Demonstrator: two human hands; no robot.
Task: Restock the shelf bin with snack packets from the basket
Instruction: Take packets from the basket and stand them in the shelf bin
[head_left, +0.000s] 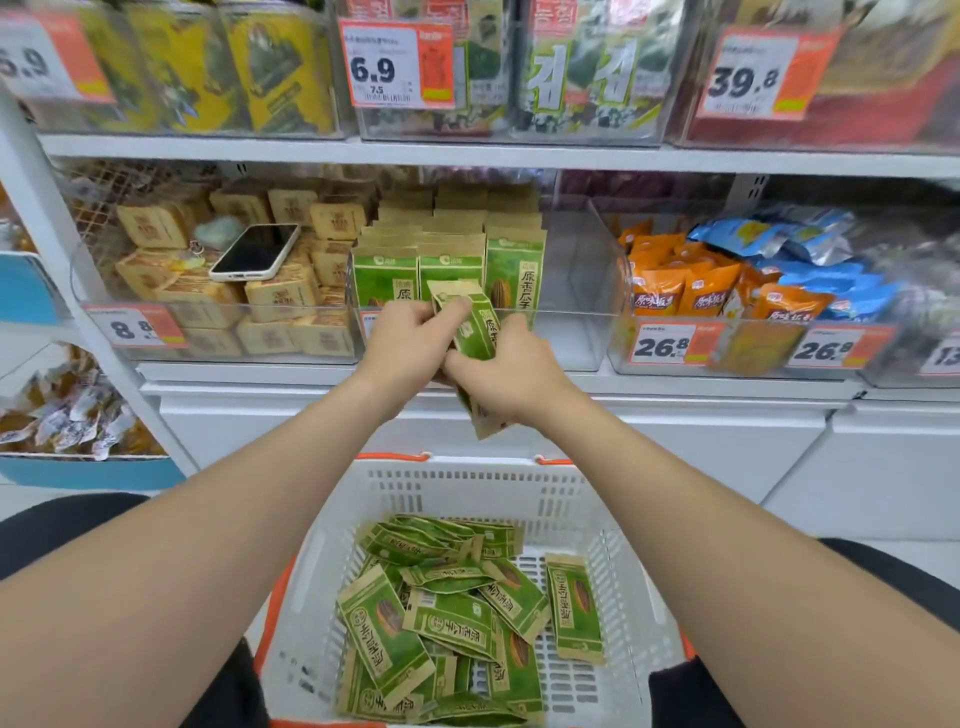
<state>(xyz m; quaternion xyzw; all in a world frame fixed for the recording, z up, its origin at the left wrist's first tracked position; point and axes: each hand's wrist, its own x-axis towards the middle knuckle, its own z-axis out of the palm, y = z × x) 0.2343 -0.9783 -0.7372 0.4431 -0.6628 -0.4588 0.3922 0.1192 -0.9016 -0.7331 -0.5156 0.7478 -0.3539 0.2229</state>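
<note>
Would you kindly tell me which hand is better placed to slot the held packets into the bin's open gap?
Probably the right hand: it grips the held packets and sits nearest the bin at its unfilled right side; the left hand faces the full rows.

Single wide-angle head view, forward and downward, close above the basket (467, 499), toward the shelf bin (566, 291)

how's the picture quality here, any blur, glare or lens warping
head view: even shop light, no hard shadows; held green packets and basket fairly sharp; shelf post leans from the wide lens; far-left price tag and blue packs at right smeared; soft glare on the clear bin front.
</note>
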